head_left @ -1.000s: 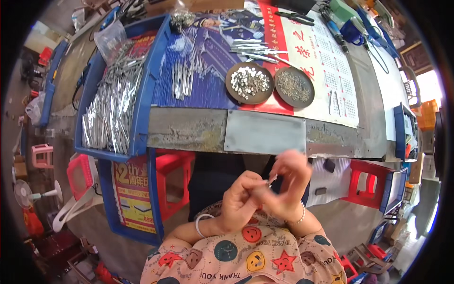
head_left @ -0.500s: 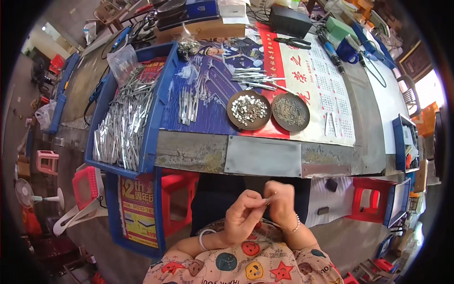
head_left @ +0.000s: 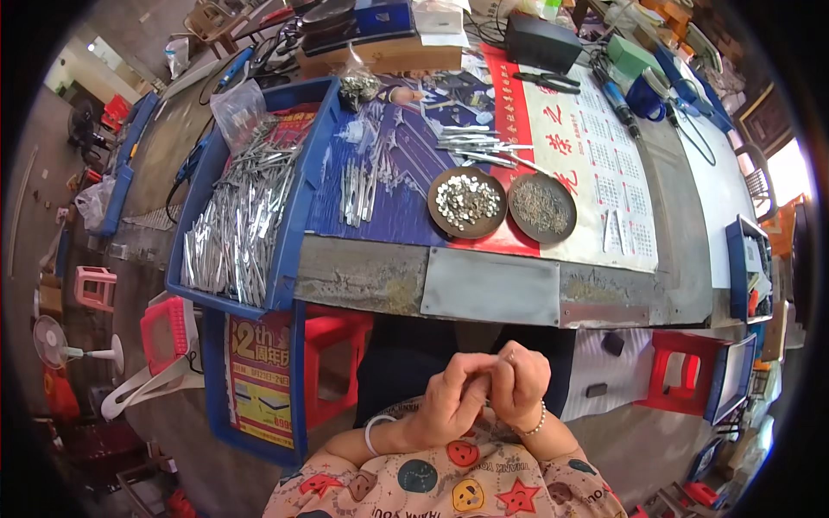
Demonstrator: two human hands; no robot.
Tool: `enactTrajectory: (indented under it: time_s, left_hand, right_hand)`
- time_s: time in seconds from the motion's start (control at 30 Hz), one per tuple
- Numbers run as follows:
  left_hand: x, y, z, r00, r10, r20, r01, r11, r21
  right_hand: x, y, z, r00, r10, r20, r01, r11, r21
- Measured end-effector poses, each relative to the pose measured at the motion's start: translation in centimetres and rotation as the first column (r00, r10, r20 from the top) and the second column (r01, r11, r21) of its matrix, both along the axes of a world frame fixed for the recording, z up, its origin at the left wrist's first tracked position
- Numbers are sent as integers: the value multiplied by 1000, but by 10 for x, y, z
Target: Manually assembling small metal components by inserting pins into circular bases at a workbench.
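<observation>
In front of my body, below the table edge, my left hand [head_left: 451,401] and my right hand [head_left: 522,384] meet with fingers curled and pressed together. Whatever sits between the fingertips is hidden or too small to make out. Beyond them on the table, a brown dish [head_left: 435,217] carries silvery discs [head_left: 467,201]. Beside it, a second brown dish [head_left: 571,223] contains many tiny pin-like metal bits [head_left: 539,207]. Slim metal strips [head_left: 357,192] stand in a row on the poster. More strips [head_left: 473,143] are heaped behind the dishes, and two strips [head_left: 613,231] lie at the right.
A blue tray [head_left: 304,203] full of metal strips [head_left: 235,246] is at the table's left. Pliers [head_left: 547,82], a dark box [head_left: 542,43] and a blue handheld tool [head_left: 617,102] are at the back. A metal plate [head_left: 490,285] covers part of the front edge. Red stools [head_left: 686,367] stand below.
My right hand has turned and curled closer against my left, and the fingertips that showed between them are now covered. The whole view has shifted slightly; the table items keep their places.
</observation>
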State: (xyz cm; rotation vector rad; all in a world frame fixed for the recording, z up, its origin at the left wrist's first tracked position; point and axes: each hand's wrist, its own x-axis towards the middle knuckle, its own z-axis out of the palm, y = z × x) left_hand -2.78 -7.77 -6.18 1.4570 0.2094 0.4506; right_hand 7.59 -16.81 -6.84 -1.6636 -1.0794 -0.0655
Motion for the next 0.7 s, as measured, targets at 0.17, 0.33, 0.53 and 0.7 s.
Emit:
enactTrajectory:
  time_s: [0.17, 0.33, 0.53, 0.7]
  left_hand:
    - [-3, -13, -19, 992, 130, 0, -129, 988, -90]
    - [2, -14, -22, 991, 126, 46, -126, 992, -13]
    - [2, -17, -27, 992, 125, -12, -125, 988, -92]
    - [2, -17, -30, 988, 151, -7, -149, 963, -226]
  right_hand:
    - [1, 2, -12, 963, 98, -249, -77, 992, 95]
    - [1, 2, -21, 994, 8, -108, 9, 988, 157]
    - [4, -2, -9, 977, 69, -204, -99, 985, -141]
    - [0, 1, -14, 967, 13, -253, 0, 999, 50]
